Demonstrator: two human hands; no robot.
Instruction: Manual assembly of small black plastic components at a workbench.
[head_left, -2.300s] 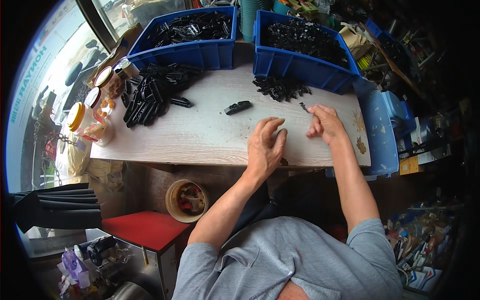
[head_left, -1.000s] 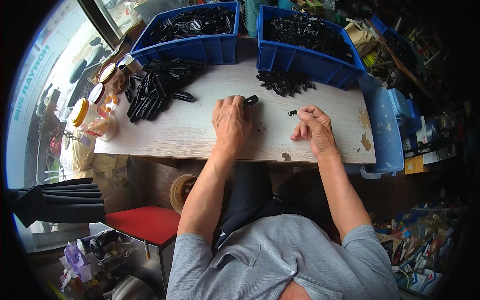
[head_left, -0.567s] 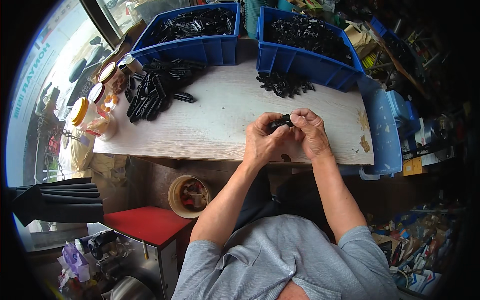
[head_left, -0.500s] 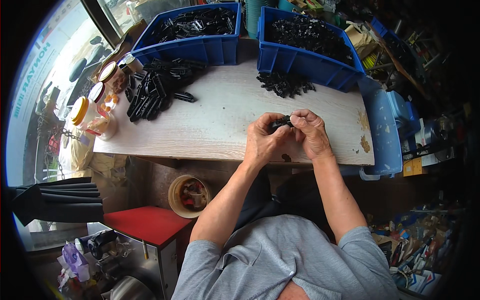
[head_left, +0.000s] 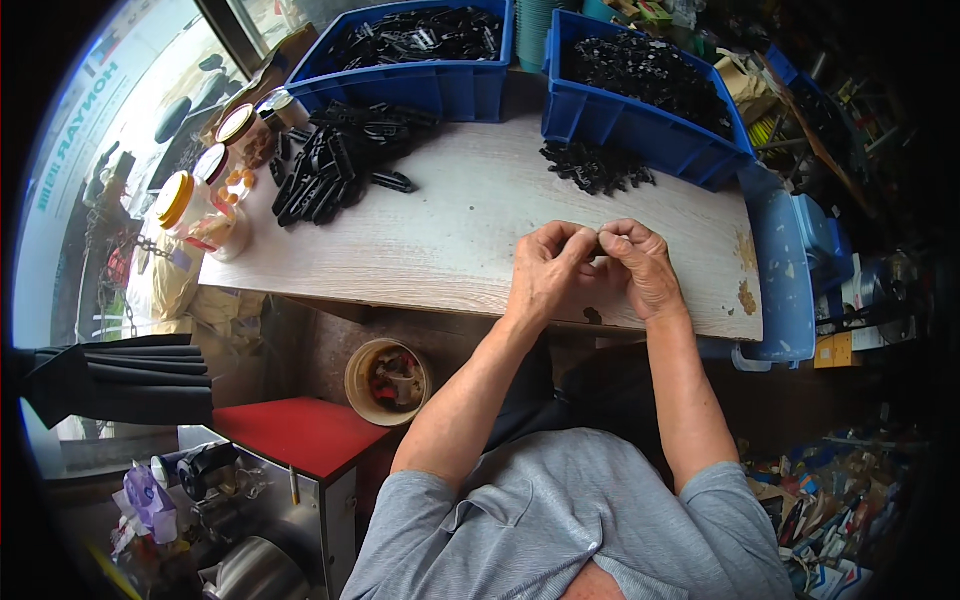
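Note:
Over the near edge of the white table (head_left: 440, 250), my two hands meet fingertip to fingertip. My left hand (head_left: 548, 268) is closed, its fingers curled round a black plastic part that they almost wholly hide. My right hand (head_left: 648, 268) is closed too, thumb and forefinger pinched against the left fingertips; what it holds, if anything, is hidden. Only a dark sliver shows between them. Long black plastic parts (head_left: 325, 175) lie heaped at the left of the table. A smaller heap of little black pieces (head_left: 597, 168) lies beyond my hands.
Two blue bins stand at the back: the left bin (head_left: 430, 92) holds long black parts, the right bin (head_left: 640, 140) small black pieces. Lidded jars (head_left: 205, 220) line the left edge. A bucket (head_left: 357, 385) and red-topped cabinet (head_left: 300, 432) stand below; a pale blue tub (head_left: 785, 290) is at right.
The black part that showed in my left hand is now almost covered by fingers. My hands have drawn closer together. The whole view has shifted slightly.

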